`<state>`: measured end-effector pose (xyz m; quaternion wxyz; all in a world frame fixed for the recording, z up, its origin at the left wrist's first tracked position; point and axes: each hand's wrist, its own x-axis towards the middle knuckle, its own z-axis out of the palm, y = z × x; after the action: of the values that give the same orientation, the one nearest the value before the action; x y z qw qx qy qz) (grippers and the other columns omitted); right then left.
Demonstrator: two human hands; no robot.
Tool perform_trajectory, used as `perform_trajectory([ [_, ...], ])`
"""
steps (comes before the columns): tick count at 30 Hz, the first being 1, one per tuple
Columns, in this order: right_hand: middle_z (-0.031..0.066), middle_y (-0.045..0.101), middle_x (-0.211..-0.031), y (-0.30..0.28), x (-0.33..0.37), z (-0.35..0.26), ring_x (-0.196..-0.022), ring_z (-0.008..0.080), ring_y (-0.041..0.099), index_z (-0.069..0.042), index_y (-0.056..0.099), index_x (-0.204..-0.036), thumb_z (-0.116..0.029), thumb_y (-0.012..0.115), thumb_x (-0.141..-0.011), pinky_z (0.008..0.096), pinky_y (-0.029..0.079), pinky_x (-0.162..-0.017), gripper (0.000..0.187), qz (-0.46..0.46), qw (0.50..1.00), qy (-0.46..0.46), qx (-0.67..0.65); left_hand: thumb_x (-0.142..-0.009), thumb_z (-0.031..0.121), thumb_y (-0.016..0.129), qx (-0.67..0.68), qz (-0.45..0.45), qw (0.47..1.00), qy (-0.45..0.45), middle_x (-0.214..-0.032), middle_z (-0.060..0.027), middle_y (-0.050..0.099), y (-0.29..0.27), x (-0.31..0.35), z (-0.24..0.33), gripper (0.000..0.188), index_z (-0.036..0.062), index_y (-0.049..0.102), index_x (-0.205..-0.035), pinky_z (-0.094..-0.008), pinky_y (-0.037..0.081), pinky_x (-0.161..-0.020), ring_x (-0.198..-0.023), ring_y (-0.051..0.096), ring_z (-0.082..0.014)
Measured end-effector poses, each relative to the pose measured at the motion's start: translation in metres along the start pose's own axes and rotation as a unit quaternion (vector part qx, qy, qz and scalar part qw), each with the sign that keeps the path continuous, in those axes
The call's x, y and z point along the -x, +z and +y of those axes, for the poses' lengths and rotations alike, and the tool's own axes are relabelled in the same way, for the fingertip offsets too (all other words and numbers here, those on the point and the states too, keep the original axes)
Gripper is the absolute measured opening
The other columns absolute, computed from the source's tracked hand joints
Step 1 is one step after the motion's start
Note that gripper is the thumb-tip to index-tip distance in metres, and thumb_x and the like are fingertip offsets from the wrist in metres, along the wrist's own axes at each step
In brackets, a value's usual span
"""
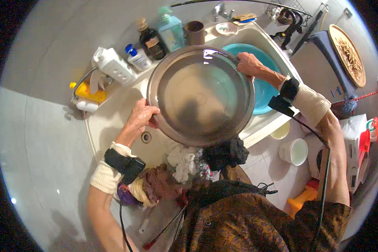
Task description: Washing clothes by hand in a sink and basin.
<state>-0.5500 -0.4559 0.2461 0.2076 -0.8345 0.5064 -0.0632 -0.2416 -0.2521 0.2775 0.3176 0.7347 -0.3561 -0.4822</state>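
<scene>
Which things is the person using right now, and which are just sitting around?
In use:
- round brown see-through basin of cloudy liquid, held by the left hand and right hand
- white rectangular sink under it
- crumpled black cloth nearby, maybe

Seemingly just sitting around:
- dark brown bottle
- pale green pump bottle
- round white bucket on the floor
</scene>
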Motion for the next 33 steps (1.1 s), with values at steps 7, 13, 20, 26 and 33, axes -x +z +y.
perform_trajectory([
  [7,0.025,0.057,-0.092,-0.001,0.007,0.09,-0.085,0.0399,0.057,0.001,0.06,-0.085,-0.018,0.048,-0.071,0.0426,0.048,-0.072,0.026,0.019,0.997,0.07,0.009,-0.068,0.005,0.056,-0.047,-0.05,0.997,-0.027,-0.076,-0.0139,0.057,0.075,-0.039,0.03,0.027,-0.0065,0.049,-0.091,-0.0352,0.052,-0.043,-0.059,0.059,-0.0212],
  [13,0.0264,0.058,-0.089,0.005,0.025,0.133,-0.084,0.0396,0.058,0.002,0.059,-0.087,-0.017,0.05,-0.07,0.0426,0.048,-0.072,0.028,-0.018,0.988,0.145,-0.051,-0.068,0.005,0.057,-0.085,-0.056,0.994,-0.034,-0.072,-0.0111,0.056,0.115,-0.062,0.036,0.024,-0.005,0.05,-0.088,-0.0342,0.052,-0.043,-0.057,0.058,-0.0193],
  [20,0.0255,0.059,-0.083,0.04,0.02,0.164,-0.079,0.0384,0.059,0.003,0.055,-0.09,-0.01,0.046,-0.072,0.0435,0.049,-0.066,0.024,-0.024,0.985,0.145,-0.094,-0.068,0.005,0.055,-0.095,-0.057,0.993,-0.047,-0.075,-0.0115,0.056,0.131,-0.069,0.037,0.025,-0.0055,0.049,-0.09,-0.0321,0.051,-0.042,-0.058,0.059,-0.0199],
  [26,0.0299,0.058,-0.083,0.046,0.021,0.173,-0.078,0.0408,0.059,0.005,0.058,-0.089,-0.015,0.05,-0.073,0.0444,0.048,-0.066,0.027,-0.043,0.975,0.167,-0.141,-0.067,0.005,0.056,-0.106,-0.067,0.991,-0.039,-0.077,-0.0127,0.055,0.141,-0.065,0.051,0.027,-0.0063,0.048,-0.091,-0.0314,0.051,-0.039,-0.057,0.059,-0.0207],
  [33,0.0304,0.057,-0.08,0.052,0.02,0.176,-0.078,0.0396,0.06,0.006,0.058,-0.087,-0.017,0.052,-0.072,0.0439,0.048,-0.066,0.028,-0.03,0.983,0.126,-0.132,-0.067,0.005,0.057,-0.094,-0.073,0.992,-0.049,-0.076,-0.0134,0.055,0.143,-0.059,0.059,0.028,-0.0074,0.047,-0.09,-0.0319,0.051,-0.039,-0.059,0.059,-0.0215],
])
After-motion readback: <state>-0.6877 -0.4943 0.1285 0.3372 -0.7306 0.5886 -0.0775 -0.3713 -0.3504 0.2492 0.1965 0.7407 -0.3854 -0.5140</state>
